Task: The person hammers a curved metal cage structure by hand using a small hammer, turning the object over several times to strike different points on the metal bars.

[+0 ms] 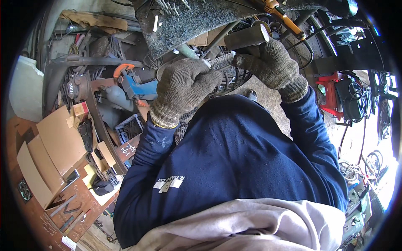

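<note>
Both my hands wear brown-grey knitted gloves and are raised in front of me, a short way apart. My left hand (184,88) is closed, with its thumb and fingers drawn together. My right hand (274,67) has curled fingers pointing toward the left one. A small greyish ridged piece (222,60) shows in the gap between them; its kind and exact hold are unclear. Just above my right fingers lies a thick dark metal cylinder (245,38) with a pale flat end, close to or touching the glove.
Ahead is a dark, grit-covered metal tabletop (197,23) with thin rods and a white stick. An orange power tool (284,19) with a cable lies at its right. On the left stand a blue-and-orange tool (136,83) and an opened cardboard box (56,146). A red stand (329,96) is at right.
</note>
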`<state>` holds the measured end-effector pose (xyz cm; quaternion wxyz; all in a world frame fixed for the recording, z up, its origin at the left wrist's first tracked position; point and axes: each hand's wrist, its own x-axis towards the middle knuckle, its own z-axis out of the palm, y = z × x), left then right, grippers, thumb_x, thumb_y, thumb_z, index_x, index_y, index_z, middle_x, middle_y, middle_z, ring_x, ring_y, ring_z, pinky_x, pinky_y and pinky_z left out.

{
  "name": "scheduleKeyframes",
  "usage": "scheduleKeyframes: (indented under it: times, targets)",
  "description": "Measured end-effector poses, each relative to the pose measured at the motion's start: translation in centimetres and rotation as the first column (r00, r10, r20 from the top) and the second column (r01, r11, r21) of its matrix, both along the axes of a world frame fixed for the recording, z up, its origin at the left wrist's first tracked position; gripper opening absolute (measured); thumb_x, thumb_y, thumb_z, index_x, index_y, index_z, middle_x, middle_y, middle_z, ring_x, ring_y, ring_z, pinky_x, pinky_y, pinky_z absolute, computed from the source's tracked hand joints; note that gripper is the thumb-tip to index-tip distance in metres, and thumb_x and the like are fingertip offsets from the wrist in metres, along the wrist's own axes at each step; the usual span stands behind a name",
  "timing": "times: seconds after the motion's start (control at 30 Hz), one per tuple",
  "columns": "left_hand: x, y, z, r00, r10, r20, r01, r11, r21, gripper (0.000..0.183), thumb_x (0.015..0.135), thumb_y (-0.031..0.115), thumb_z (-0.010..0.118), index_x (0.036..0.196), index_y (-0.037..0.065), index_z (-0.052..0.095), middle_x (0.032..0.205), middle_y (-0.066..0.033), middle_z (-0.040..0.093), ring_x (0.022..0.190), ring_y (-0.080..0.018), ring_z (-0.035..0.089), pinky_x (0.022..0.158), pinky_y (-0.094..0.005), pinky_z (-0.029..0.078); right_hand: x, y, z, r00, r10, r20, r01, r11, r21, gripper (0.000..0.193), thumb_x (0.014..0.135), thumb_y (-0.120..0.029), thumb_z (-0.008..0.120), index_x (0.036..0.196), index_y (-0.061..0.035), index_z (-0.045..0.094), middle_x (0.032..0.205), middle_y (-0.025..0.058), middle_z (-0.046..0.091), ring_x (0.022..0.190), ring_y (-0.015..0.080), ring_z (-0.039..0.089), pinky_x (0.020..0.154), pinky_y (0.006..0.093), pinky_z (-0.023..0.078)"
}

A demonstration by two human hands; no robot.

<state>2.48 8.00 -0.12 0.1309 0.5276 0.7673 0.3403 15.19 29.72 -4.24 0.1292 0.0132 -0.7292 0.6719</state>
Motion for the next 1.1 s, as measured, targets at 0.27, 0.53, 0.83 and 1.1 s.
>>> scheduleKeyframes:
  times: [0.27, 0.53, 0.83, 1.1]
  targets:
    - [-2.6, -2.4, -2.5, 0.981, -0.154, -0.119, 0.161, 0.986, 0.049, 0.036, 0.084, 0.033, 0.074, 0.104, 0.004, 0.068, 0.088, -0.0107, 0.067, 0.074, -0.0279, 0.067, 0.074, -0.0389, 0.053, 0.5, 1.3, 0.9, 0.992, -0.015, 0.123, -0.014, 0.973, 0.232, 0.039, 0.088, -0.008, 0.072, 0.124, -0.0017, 0.058, 0.113, 0.0082, 0.068, 0.108, 0.0189, 0.063, 0.090, 0.0344, 0.052]
    - [1.5, -1.3, -0.8, 0.957, 0.038, -0.287, 0.001, 0.991, 0.134, 0.037, 0.086, 0.041, 0.071, 0.085, 0.005, 0.063, 0.067, -0.0109, 0.058, 0.059, -0.0333, 0.058, 0.055, -0.0416, 0.046, -1.1, 1.2, -1.6, 0.908, -0.415, -0.053, 0.418, 0.894, 0.160, 0.033, 0.095, -0.023, 0.064, 0.123, -0.0065, 0.060, 0.105, 0.0098, 0.068, 0.091, 0.0186, 0.066, 0.078, 0.0328, 0.053]
    - [1.5, -1.4, -1.0, 0.893, 0.141, -0.428, -0.099, 0.988, 0.119, 0.034, 0.087, 0.032, 0.070, 0.103, 0.002, 0.066, 0.078, -0.0146, 0.065, 0.068, -0.0328, 0.064, 0.058, -0.0412, 0.049, 2.0, -3.7, 1.9, 0.990, -0.137, -0.042, 0.129, 0.977, -0.168, 0.037, 0.094, -0.009, 0.059, 0.131, -0.0049, 0.054, 0.119, 0.0112, 0.065, 0.106, 0.0211, 0.063, 0.088, 0.0315, 0.053]
    - [1.6, -0.6, -1.7, 0.885, 0.204, -0.419, -0.149, 0.976, 0.160, 0.029, 0.087, 0.034, 0.072, 0.086, 0.005, 0.067, 0.065, -0.0102, 0.059, 0.058, -0.0272, 0.062, 0.052, -0.0377, 0.048, 2.4, -4.6, 2.3, 0.941, -0.337, -0.030, 0.334, 0.913, 0.236, 0.033, 0.097, -0.011, 0.054, 0.129, -0.0037, 0.057, 0.097, 0.0039, 0.064, 0.075, 0.0088, 0.056, 0.065, 0.0242, 0.048]
